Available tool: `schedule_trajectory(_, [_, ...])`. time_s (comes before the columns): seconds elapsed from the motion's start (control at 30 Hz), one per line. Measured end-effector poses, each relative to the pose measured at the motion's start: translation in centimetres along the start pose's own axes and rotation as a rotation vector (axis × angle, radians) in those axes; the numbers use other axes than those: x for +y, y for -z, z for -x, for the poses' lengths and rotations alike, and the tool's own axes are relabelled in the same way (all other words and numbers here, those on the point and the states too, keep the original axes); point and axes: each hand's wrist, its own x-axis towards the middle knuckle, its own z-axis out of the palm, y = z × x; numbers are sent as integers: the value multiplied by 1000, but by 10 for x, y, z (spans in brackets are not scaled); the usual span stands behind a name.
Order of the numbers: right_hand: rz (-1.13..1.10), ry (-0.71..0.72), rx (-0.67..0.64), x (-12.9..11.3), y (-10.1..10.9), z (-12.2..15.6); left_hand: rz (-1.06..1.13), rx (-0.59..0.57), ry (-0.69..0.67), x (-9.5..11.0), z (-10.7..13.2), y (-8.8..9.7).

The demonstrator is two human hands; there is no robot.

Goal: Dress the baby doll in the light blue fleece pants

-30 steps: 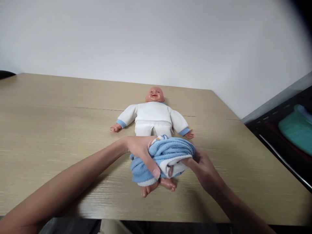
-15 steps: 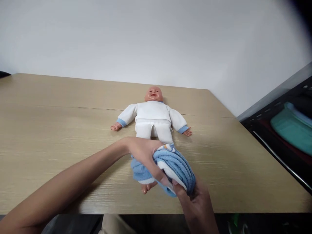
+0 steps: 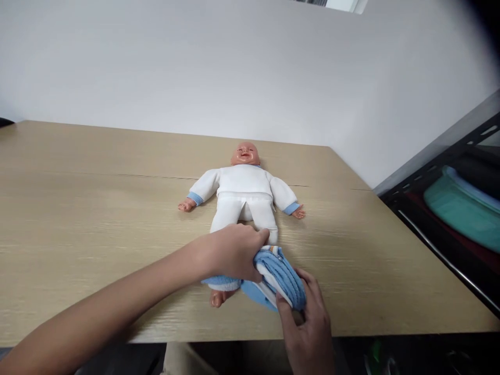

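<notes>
1. The doll (image 3: 244,195) lies on its back along the middle of the wooden table (image 3: 78,208), head toward the wall. It wears a white top and white leggings, and both arms are spread out to the sides.
2. The blue trousers (image 3: 279,278) are bunched low on the legs, near the table's front edge. One cuff sits around the ankle on the left, with that bare foot (image 3: 219,298) poking out below it. The other leg's foot is hidden under the cloth, so I cannot tell how that side stands.
3. As a judgement, the trousers are down at the ankles, neither off nor up. The white leggings are bare from the knees to the waist.
4. The left hand (image 3: 230,252) reaches in from the lower left with a long, straight forearm. Its fingers are curled over the doll's shins and the top of the bunched cloth (a firm, closed grip).
5. The right hand (image 3: 308,323) comes up from the bottom edge. Its thumb and fingers pinch the rolled blue-and-white edge of the trousers.
6. A dark shelf (image 3: 449,208) stands at far right, holding a teal cloth (image 3: 461,211).
</notes>
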Motion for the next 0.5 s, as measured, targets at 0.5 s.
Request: schedule_trajectory(0.5, [-712, -542, -177, 17, -6, -10, 612, 22, -85, -20, 4, -6])
